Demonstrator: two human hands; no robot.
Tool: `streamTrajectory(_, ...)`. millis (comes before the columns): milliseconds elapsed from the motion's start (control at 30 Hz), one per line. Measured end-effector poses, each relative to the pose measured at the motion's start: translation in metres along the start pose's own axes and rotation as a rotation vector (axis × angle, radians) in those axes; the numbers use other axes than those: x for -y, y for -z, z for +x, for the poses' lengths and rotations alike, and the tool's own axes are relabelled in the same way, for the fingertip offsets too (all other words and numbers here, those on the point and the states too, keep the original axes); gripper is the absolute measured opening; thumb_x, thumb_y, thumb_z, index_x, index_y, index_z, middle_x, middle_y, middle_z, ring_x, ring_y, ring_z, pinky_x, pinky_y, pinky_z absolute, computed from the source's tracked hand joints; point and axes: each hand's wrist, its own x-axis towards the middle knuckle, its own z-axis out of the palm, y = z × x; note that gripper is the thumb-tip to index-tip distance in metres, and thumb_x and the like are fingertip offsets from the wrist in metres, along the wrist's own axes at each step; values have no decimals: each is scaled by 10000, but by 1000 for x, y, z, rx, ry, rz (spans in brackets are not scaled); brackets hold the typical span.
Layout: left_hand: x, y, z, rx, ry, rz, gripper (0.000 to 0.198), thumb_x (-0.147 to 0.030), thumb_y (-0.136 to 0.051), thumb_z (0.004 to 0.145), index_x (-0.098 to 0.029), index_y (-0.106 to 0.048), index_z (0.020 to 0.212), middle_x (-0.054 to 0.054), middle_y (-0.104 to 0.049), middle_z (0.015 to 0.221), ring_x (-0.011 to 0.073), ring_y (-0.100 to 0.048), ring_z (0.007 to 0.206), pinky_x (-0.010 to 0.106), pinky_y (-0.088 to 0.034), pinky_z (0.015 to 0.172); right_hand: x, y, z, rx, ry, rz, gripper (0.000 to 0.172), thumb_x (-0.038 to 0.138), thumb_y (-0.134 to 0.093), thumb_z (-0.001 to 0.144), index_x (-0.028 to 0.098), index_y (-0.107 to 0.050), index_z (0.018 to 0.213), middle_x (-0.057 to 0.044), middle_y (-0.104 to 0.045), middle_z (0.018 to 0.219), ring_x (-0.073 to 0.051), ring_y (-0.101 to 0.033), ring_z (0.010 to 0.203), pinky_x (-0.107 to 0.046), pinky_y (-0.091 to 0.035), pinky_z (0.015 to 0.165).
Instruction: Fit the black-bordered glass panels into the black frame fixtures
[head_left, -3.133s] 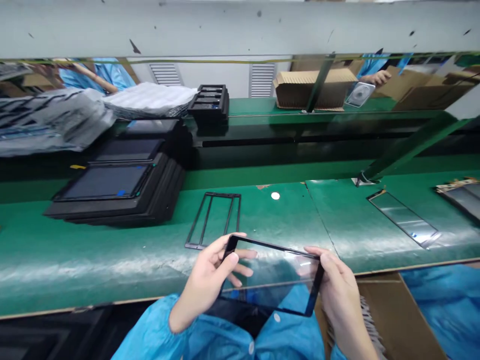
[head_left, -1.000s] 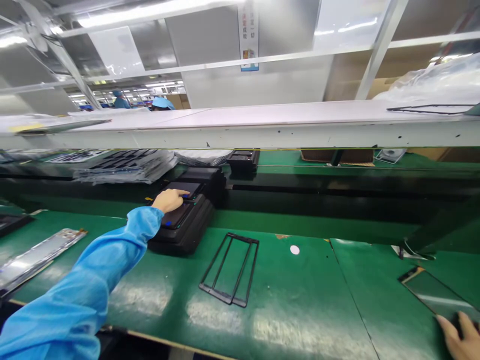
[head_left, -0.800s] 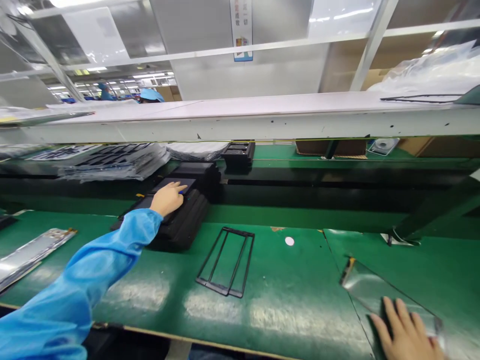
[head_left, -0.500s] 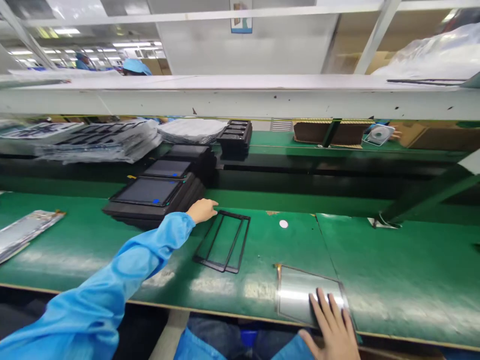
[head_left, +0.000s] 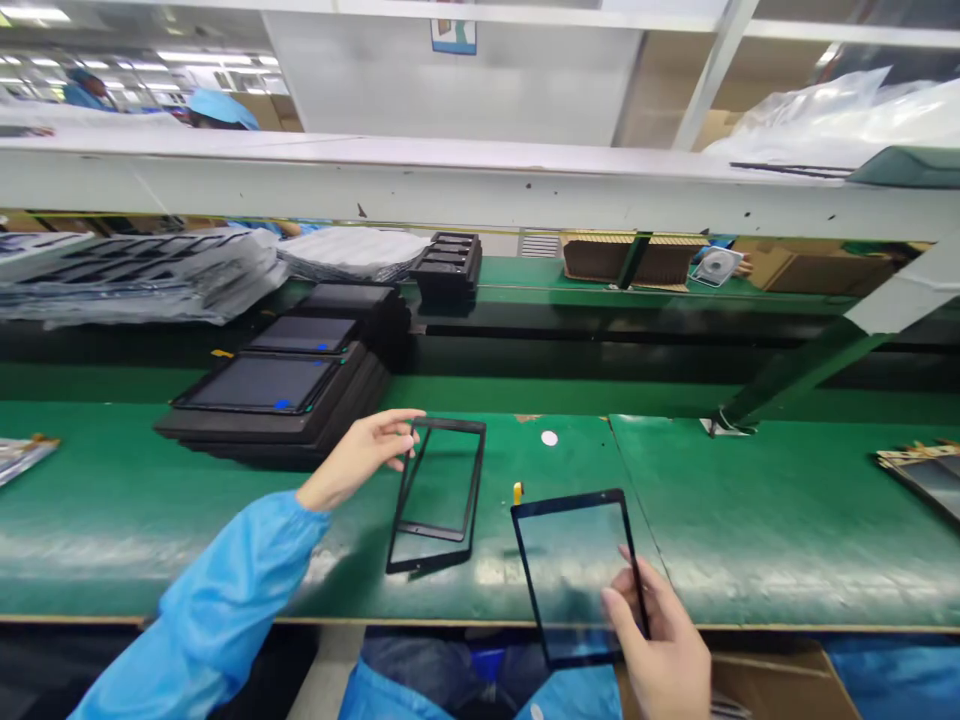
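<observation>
My left hand (head_left: 364, 455) pinches the upper left corner of a thin black rectangular frame (head_left: 478, 480). That frame is tilted, its near edge toward me, over a second black frame (head_left: 431, 531) on the green bench. In my right hand (head_left: 664, 645) is a touch screen glass panel (head_left: 574, 570) with a black border, gripped at its right edge between thumb and fingers. The panel is raised over the bench's front edge, and a small yellow flex cable (head_left: 518, 492) sticks up at its far left corner.
Left of the frames stands a stack of black trays (head_left: 247, 425) bearing dark screens. Bagged sheets (head_left: 150, 280) and more black trays (head_left: 450, 270) are farther back. A green post (head_left: 802, 370) rises at right, near other panels (head_left: 926, 475). A white shelf (head_left: 465, 185) crosses above.
My right hand has gone from lying spread on the glass panel to gripping and lifting it. My left hand has taken hold of one black frame and raised it. The view has shifted right.
</observation>
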Motion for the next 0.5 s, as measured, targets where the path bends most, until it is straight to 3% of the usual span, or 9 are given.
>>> streamTrajectory(100,-8,-28,-39,6,-34,-113,533,-364,-804,821,-195,-729,1321,41,-719,930,175,-712,765,281,-600,651,20,-39,-9,92,-239,288,664,445,-853,830,252,-635,1427,4,-710,826,-187,-657,581,-300,-559,478)
streamTrajectory(200,-11,-57,-66,24,-60,-289,461,-297,-834,813,-189,-781,1259,44,-738,882,167,-708,741,272,-601,662,33,-63,-21,105,-330,400,658,425,-885,797,279,-654,1396,25,-679,818,-160,-617,556,-276,-518,466)
streamTrajectory(333,-11,-81,-81,29,-94,-459,386,-231,-844,820,-192,-821,1203,53,-772,862,163,-712,717,261,-607,656,42,-71,-28,85,-359,423,645,408,-906,775,253,-687,1361,17,-682,823,-147,-610,561,-259,-501,479)
streamTrajectory(500,-9,-87,-85,53,-124,-482,347,-216,-844,841,-213,-839,1189,61,-789,877,167,-715,713,260,-617,654,46,-71,-29,57,-369,416,660,402,-911,766,228,-689,1364,19,-680,816,-144,-614,577,-250,-500,487)
